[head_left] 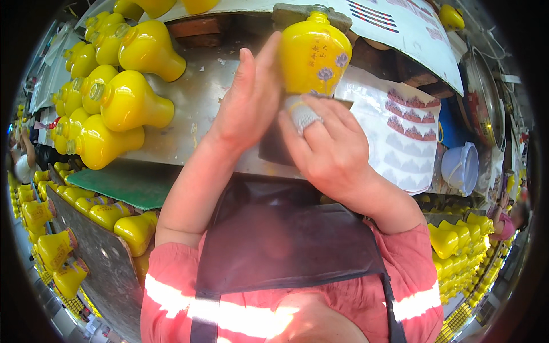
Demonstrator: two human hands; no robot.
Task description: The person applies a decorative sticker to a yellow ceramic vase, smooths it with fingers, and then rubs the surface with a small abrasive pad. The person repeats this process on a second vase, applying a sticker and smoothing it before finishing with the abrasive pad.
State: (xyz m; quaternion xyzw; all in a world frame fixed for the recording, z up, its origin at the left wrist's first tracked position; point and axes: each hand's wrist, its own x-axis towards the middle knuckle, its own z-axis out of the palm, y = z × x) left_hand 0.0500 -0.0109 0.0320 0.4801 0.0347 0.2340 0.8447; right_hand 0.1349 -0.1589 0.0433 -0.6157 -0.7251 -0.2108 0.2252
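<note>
A glossy yellow bottle [306,51] with purple flower decals and dark lettering lies in front of me, its neck pointing away. Flat along the bottle's left side, my left hand [250,94] has its fingers stretched and thumb apart, and its fingertips reach behind the bottle's edge. My right hand [334,140] is at the bottle's near end, fingers curled around a small white ribbed piece [305,116]. Whether that piece is held or worn on a finger is unclear. Beneath the hands is a dark flat pad [277,150].
Several plain yellow bottles [128,103] lie stacked at the left of the metal table [191,114]. Printed decal sheets [409,137] lie to the right, near a pale bucket [460,168]. A green board [123,183] is at left. More yellow bottles [457,240] fill racks on both sides.
</note>
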